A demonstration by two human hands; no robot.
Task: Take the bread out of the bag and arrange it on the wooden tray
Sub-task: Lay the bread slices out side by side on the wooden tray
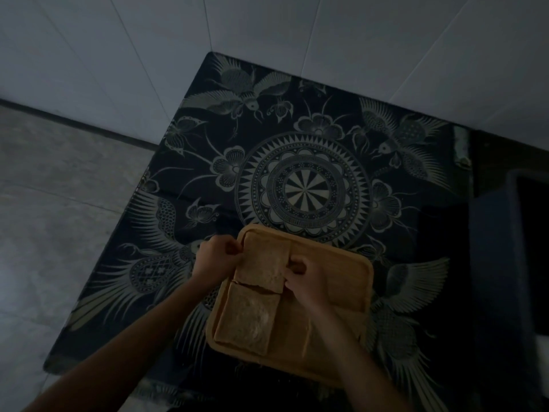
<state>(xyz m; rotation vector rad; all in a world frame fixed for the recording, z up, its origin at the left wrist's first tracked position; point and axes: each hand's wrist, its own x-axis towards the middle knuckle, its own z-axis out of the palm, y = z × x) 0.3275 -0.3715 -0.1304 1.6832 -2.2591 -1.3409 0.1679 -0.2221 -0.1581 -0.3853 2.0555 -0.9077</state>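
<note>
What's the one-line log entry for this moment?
left hand: on far slice left edge | right hand: on right edge | near slice: flat on wooden tray | bag: unseen

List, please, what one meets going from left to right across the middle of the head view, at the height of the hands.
Grey floor → patterned cloth → left hand → far bread slice → right hand → bare tray → dark blue box.

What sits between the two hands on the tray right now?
In the head view, a bread slice spans the gap between the left hand and right hand, lying on the wooden tray.
</note>
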